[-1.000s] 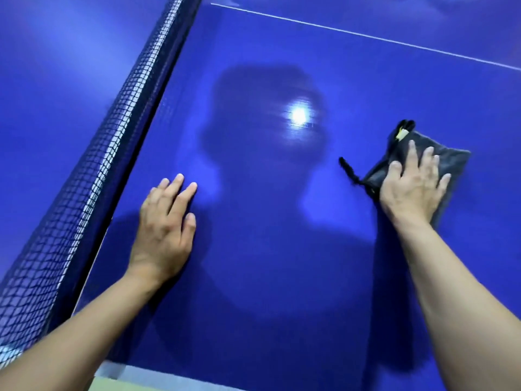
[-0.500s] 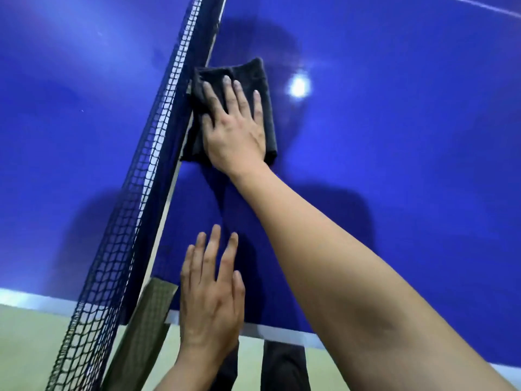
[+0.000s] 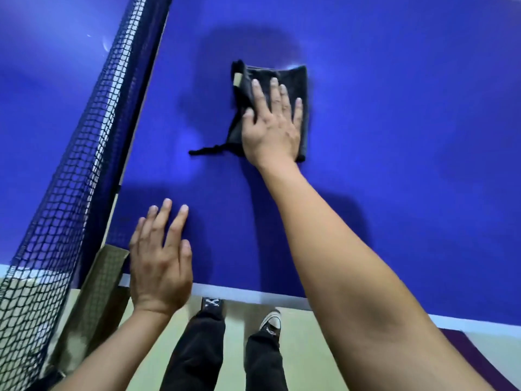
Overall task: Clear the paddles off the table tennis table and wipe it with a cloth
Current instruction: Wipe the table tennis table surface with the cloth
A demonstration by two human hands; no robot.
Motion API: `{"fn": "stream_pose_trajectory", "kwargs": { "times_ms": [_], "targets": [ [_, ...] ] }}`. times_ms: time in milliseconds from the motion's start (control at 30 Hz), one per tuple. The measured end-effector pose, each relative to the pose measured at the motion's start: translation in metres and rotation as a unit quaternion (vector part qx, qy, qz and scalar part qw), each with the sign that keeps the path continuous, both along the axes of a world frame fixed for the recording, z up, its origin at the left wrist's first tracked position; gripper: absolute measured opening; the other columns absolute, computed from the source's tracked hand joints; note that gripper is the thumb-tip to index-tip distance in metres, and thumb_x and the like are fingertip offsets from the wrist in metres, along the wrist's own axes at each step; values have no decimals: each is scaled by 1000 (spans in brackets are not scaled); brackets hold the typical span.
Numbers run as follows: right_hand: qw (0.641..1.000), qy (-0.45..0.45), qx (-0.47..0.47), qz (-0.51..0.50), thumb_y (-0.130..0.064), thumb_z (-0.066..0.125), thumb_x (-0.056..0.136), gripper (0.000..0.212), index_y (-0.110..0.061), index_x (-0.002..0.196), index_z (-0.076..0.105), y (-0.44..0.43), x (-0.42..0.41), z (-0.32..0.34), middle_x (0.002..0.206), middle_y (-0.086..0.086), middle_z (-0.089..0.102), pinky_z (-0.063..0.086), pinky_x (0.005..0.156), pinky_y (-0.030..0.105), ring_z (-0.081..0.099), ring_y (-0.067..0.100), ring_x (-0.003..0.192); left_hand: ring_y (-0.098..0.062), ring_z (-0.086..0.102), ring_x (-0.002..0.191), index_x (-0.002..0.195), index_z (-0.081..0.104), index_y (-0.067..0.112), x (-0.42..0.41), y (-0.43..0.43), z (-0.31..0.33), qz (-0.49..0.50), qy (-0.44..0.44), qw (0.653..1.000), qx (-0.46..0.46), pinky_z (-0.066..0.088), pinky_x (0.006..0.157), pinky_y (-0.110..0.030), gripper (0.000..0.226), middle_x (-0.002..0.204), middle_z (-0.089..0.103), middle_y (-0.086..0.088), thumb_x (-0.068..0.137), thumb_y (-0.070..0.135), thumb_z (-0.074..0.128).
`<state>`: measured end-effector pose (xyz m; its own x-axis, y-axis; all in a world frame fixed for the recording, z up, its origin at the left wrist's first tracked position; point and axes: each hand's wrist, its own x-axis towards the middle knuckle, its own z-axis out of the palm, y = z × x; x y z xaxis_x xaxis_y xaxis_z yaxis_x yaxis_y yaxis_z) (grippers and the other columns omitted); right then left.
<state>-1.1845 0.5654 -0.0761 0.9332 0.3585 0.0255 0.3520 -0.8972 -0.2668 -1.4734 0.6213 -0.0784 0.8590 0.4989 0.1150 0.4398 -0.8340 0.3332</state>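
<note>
Dark cloth (image 3: 293, 88) lies flat on the blue table (image 3: 394, 136) — right hand (image 3: 272, 128) pressed on it, fingers straight, nothing clasped. Left hand (image 3: 160, 261) rests flat nearer the table edge, fingers relaxed — net (image 3: 70, 193) just beside it.

Your right hand (image 3: 272, 128) covers most of the cloth (image 3: 293, 77), hiding its middle. The pale tag (image 3: 237, 79) is too small to read. The net (image 3: 70, 193) and tabletop (image 3: 394, 136) run out of view at the top, and the tabletop's rim hides the toe of one shoe (image 3: 212, 304).
</note>
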Motion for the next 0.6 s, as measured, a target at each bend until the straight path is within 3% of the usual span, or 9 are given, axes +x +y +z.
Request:
{"fn": "stream_pose_trajectory", "kwargs": {
  "times_ms": [333, 433, 600],
  "targets": [
    [982, 6, -35, -187, -43, 30, 103, 61, -30, 161, 23, -291, 40, 6, 169, 7, 17, 3, 126, 50, 14, 23, 156, -36, 33, 148, 150, 48, 13, 0, -5, 1, 15, 0, 1000, 11, 20, 123, -50, 56, 160, 39, -14, 98, 26, 33],
    [969, 9, -37, -245, -43, 28, 103, 61, -27, 162, 24, -314, 39, 7, 169, 9, 17, 2, 126, 52, 12, 23, 157, -37, 34, 148, 149, 49, 12, 0, -5, 1, 12, -7, 1000, 12, 22, 123, -51, 55, 159, 40, -15, 98, 26, 33],
    [966, 10, -15, -260, -45, 27, 100, 65, -25, 162, 24, -275, 27, 6, 169, 13, 15, 1, 125, 55, 10, 26, 157, -36, 33, 148, 150, 48, 13, 0, -5, 0, 13, -10, 1000, 13, 22, 123, -52, 54, 160, 39, -15, 101, 27, 33]
  ]
}}
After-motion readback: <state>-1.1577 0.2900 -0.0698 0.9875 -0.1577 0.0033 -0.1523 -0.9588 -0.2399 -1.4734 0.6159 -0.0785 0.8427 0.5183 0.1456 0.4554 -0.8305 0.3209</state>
